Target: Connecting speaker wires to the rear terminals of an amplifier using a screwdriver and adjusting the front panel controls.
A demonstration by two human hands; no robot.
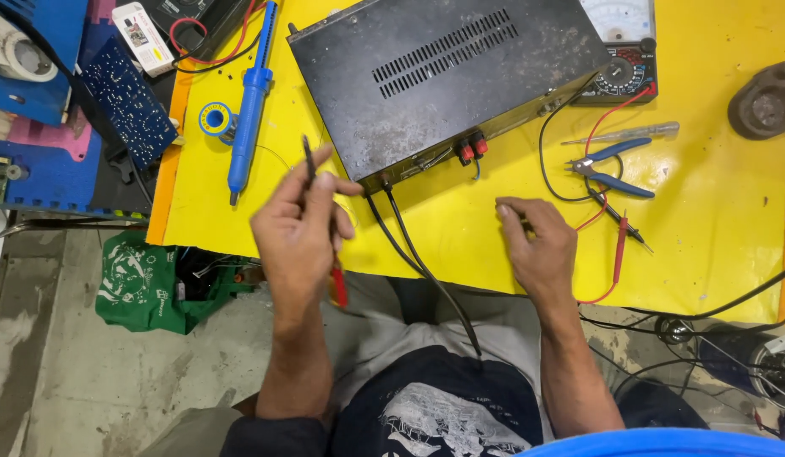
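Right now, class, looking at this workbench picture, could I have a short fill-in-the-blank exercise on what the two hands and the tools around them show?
1. The left hand holds a thin black and red ____.
2. The black metal box with vent slots lies on a ____ table top.
3. The blue-handled pliers lie to the ____ of the right hand.
4. The blue soldering iron lies ____ of the box.

Missing words: probe; yellow; right; left

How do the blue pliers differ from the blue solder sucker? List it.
The pliers lie right of the black metal box, the solder sucker lies left. The pliers are short with two spread handles; the solder sucker is one long straight tube. Both are blue, lie on the yellow table, and neither hand touches them.
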